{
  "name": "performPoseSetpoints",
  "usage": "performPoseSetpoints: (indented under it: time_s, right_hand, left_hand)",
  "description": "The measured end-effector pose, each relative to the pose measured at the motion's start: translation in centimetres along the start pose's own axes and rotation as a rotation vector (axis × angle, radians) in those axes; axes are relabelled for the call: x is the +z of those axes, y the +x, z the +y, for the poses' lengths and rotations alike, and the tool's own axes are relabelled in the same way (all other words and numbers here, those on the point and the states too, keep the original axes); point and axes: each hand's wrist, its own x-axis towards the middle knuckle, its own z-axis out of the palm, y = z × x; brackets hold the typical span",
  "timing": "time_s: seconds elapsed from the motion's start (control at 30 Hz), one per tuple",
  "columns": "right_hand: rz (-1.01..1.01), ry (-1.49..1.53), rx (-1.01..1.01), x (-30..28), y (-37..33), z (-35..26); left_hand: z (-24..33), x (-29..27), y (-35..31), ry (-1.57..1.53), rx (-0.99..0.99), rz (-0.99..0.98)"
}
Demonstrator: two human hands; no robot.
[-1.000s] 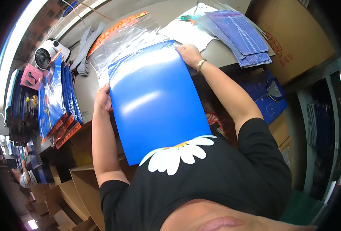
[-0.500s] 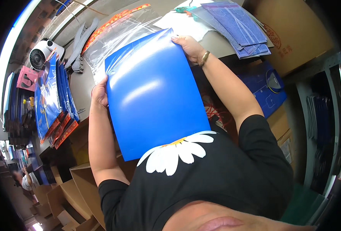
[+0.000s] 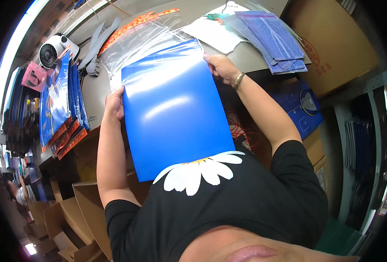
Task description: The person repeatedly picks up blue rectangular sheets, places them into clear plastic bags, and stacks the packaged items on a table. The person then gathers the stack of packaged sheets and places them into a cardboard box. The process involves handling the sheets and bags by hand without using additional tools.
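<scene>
A large glossy blue board (image 3: 178, 124) reaches from the table edge back toward my chest. Its far end sits inside the mouth of a clear plastic bag (image 3: 136, 46), which lies on the table with a red-orange patterned strip along its far edge. My left hand (image 3: 115, 104) is closed on the board's left edge where the bag's mouth meets it. At the far right corner my right hand (image 3: 221, 67) is closed, thumb on top, pinching the bag's edge and the board together. The fingers under the board are hidden.
At left stand packed blue boards (image 3: 56, 107), a pink package (image 3: 34, 76) and a white fan (image 3: 49, 54). Grey curved pieces (image 3: 98, 48) lie behind them. Right are blue sheets (image 3: 270, 37), a white sheet (image 3: 215, 32) and a big carton (image 3: 333, 43). Open cartons (image 3: 69, 218) stand lower left.
More of the board's far end is now covered by the bag. My right hand has shifted slightly right and nearer; my left hand has barely moved.
</scene>
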Motion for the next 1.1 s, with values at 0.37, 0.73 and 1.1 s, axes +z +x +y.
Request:
performPoseSetpoints:
  time_s: [0.37,0.73,1.1]
  right_hand:
    - [-0.277,0.218,0.264,-0.4,-12.7,2.8]
    - [-0.228,0.541,0.235,2.4,-0.8,-0.3]
    - [-0.386,0.36,0.42,0.3,-18.2,-1.6]
  left_hand:
    - [-5.0,-0.8,-11.9,0.133,0.182,-0.148]
    - [-1.4,2.2,-5.4,-0.022,-0.115,-0.062]
    - [-8.6,5.4,-21.5,0.044,0.157,0.076]
